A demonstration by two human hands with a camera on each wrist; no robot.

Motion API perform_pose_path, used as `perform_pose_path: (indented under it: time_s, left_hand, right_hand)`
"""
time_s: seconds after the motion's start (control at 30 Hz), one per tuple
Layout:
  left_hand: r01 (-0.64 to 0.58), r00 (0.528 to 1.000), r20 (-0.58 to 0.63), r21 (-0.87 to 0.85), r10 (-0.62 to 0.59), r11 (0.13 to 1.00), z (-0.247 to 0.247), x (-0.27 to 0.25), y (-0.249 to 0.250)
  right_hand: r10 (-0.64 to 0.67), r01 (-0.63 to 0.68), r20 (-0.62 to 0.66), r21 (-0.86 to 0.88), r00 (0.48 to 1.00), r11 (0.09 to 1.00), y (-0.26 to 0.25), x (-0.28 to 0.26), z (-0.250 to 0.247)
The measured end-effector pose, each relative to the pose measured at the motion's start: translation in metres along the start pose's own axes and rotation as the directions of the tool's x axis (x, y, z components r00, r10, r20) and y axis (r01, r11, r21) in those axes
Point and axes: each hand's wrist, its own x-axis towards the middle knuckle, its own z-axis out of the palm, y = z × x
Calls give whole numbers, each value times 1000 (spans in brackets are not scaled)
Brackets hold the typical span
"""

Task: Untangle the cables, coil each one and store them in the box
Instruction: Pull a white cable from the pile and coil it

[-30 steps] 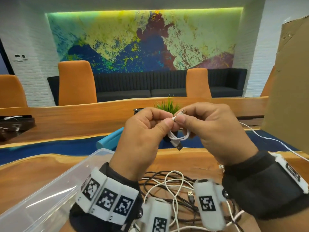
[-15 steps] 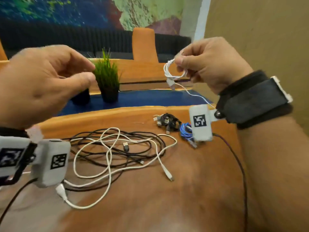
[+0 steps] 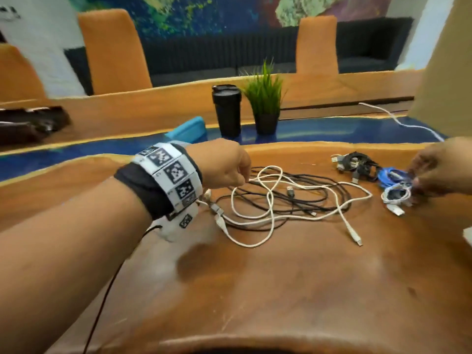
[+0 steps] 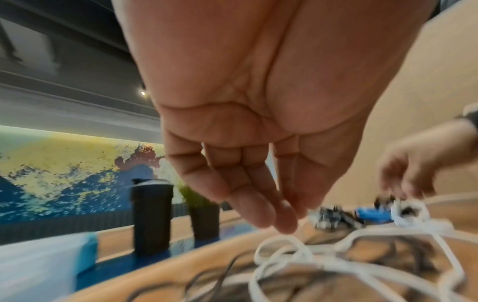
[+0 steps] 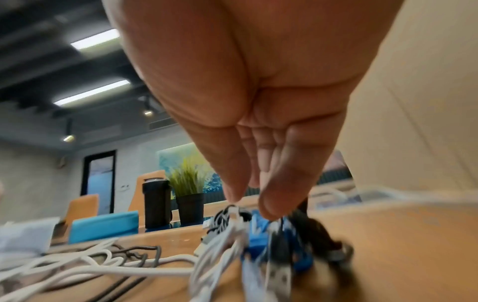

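A tangle of white and black cables (image 3: 275,198) lies loose on the wooden table (image 3: 281,290). My left hand (image 3: 224,164) reaches down to the tangle's left edge, its fingers (image 4: 261,204) straight and relaxed just over a white loop (image 4: 282,249), holding nothing. At the right lie a black coil (image 3: 357,162), a blue coil (image 3: 390,175) and a small white coil (image 3: 396,194). My right hand (image 3: 431,172) points down at them; its fingertips (image 5: 271,208) touch the coils with a small gap to the thumb. A clear box (image 4: 38,265) shows blurred at the left.
A black tumbler (image 3: 227,111) and a potted grass plant (image 3: 264,103) stand behind the tangle on the blue strip. A blue lid-like piece (image 3: 186,129) lies left of them. A cardboard sheet (image 3: 447,72) rises at the right, and a dark bag (image 3: 30,123) sits far left.
My right hand has brought the small white coil down from mid-air onto the table beside the blue coil. My left hand has dropped onto the tangle's left edge.
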Motion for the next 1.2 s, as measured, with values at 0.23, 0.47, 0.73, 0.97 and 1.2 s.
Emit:
perform_pose_path:
  time_s: [0.23,0.47,0.73,0.97,1.2]
  left_hand:
    - [-29,971,241,77,9,997,44,-28,26]
    - [-83,982,172,60,72,995,54,-39,50]
    - [-104,974,205,-4,102,995,56,-42,44]
    - [-74,991,-130,-287,38,955,3,-55,7]
    - [-299,855,-500,-694,-140,655,-90,-67,3]
  right_hand:
    - [-416,422,73,-166,906,891,-112,-54,-23]
    - [-579,673,413,-122,703,730,-185,-83,38]
    - [-613,716,417,-152,671,681,-216,-64,63]
    - [-593,579,-16,232,805,781,-220,-41,3]
    - [-467,509,-226,193,855,839,-226,-9,-64]
